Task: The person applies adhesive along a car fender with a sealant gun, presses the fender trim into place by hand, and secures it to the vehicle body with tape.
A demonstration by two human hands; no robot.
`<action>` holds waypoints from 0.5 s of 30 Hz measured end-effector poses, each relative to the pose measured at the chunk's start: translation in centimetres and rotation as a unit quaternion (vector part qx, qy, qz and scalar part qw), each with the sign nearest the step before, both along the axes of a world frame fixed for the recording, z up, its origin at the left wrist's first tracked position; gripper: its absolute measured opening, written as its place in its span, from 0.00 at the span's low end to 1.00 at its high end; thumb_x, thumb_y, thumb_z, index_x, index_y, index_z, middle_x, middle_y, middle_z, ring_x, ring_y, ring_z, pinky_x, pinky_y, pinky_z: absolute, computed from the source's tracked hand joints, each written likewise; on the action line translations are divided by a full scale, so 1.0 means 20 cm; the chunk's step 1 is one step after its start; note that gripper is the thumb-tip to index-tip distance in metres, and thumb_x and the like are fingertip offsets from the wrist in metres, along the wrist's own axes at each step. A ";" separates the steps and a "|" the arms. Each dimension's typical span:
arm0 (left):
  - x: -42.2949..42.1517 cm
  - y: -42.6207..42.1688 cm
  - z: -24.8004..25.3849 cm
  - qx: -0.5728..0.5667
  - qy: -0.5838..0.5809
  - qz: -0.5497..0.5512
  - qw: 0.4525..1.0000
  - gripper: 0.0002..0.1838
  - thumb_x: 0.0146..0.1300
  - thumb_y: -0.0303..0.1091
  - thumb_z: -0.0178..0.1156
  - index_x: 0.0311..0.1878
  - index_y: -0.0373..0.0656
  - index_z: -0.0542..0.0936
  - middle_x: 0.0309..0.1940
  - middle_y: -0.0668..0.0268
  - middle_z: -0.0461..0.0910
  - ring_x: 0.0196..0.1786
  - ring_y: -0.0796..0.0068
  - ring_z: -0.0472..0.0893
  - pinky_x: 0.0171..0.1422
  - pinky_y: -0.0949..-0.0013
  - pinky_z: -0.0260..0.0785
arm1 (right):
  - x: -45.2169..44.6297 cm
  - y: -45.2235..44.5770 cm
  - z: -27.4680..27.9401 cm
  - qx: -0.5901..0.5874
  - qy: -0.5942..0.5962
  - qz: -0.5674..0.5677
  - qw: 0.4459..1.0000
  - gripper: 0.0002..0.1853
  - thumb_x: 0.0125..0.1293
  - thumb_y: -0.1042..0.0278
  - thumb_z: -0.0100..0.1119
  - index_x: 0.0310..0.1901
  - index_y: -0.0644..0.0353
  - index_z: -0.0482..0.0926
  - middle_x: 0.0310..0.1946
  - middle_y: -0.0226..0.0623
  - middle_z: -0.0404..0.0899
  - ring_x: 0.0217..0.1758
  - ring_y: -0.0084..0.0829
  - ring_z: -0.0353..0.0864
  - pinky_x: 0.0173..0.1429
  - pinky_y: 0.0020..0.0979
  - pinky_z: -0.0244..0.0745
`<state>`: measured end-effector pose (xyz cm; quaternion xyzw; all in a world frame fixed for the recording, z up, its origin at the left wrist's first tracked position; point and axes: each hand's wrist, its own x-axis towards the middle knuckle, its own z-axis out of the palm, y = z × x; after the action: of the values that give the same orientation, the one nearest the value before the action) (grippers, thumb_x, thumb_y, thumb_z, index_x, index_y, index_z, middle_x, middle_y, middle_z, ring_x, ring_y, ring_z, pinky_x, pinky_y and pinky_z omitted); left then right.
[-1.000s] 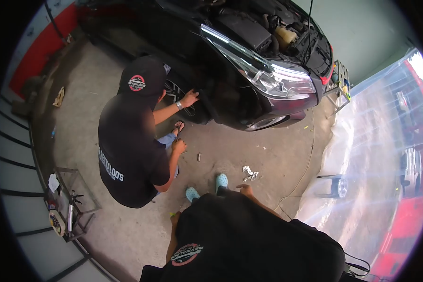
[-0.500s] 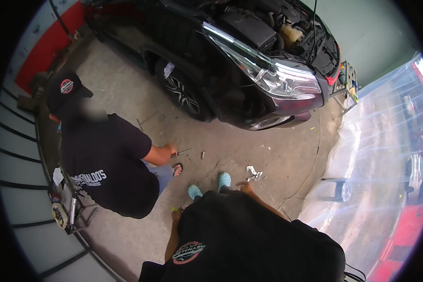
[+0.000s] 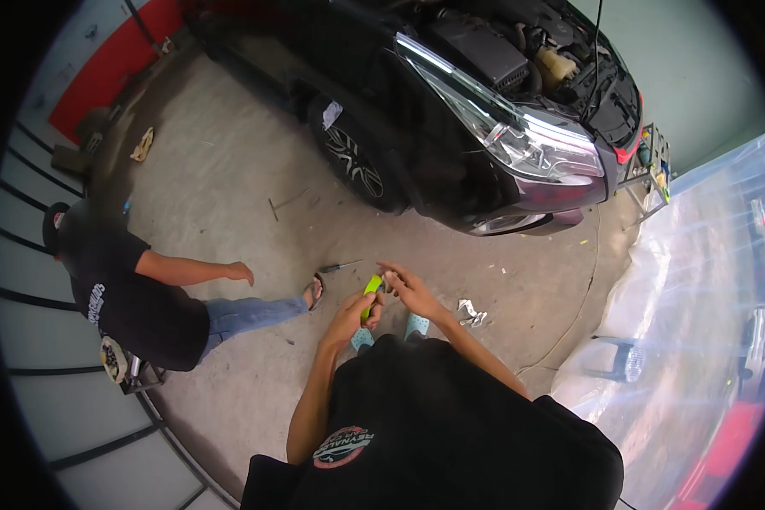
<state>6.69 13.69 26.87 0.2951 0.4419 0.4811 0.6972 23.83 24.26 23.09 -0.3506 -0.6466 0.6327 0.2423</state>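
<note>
My left hand (image 3: 348,319) is closed round a bright yellow-green hand-sized object (image 3: 371,296), held upright in front of my body; its exact kind I cannot make out. My right hand (image 3: 412,293) is close to its upper end, palm turned inward, fingers extended and apart. A small pale piece shows between the hands, and I cannot tell whether it is held or lies on the floor behind. A screwdriver (image 3: 342,265) lies on the concrete just beyond, near the co-worker's sandalled foot (image 3: 315,291).
A black car (image 3: 450,161) with its hood raised stands ahead, showing its front wheel (image 3: 354,168). A T-shaped wrench (image 3: 286,205) and crumpled white scraps (image 3: 472,314) lie on the floor. The co-worker (image 3: 119,280) is low at left. Clear plastic sheeting (image 3: 608,340) hangs at right.
Both my hands have risen and come together in front of me, the yellow-green object in the left. The co-worker has let go of the screwdriver and shifted left. My view has turned slightly.
</note>
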 end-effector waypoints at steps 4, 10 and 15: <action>0.06 0.05 0.27 0.080 -0.020 -0.038 0.996 0.15 0.77 0.40 0.51 0.53 0.37 0.73 0.26 0.71 0.71 0.31 0.78 0.71 0.39 0.72 0.63 | -0.03 0.08 0.19 -0.051 0.057 0.048 0.996 0.25 0.84 0.48 0.39 0.61 0.61 0.77 0.46 0.36 0.81 0.49 0.25 0.76 0.57 0.29 0.70; 0.08 0.02 0.40 0.139 0.056 0.003 0.989 0.13 0.78 0.36 0.54 0.57 0.37 0.75 0.31 0.73 0.71 0.34 0.83 0.69 0.39 0.75 0.63 | -0.04 0.07 0.42 -0.013 0.155 0.004 0.988 0.20 0.84 0.55 0.43 0.55 0.62 0.80 0.45 0.33 0.80 0.54 0.26 0.77 0.61 0.30 0.70; 0.11 0.00 0.41 0.124 0.133 0.029 0.983 0.12 0.77 0.35 0.53 0.55 0.36 0.76 0.29 0.73 0.71 0.33 0.85 0.69 0.38 0.76 0.62 | 0.02 0.10 0.62 0.122 0.103 -0.011 0.987 0.10 0.74 0.68 0.60 0.50 0.63 0.83 0.46 0.35 0.82 0.54 0.28 0.78 0.61 0.31 0.71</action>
<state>8.98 13.65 35.03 0.4281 0.4756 0.5087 0.5760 24.22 26.17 35.47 -0.2587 -0.6865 0.5790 0.3556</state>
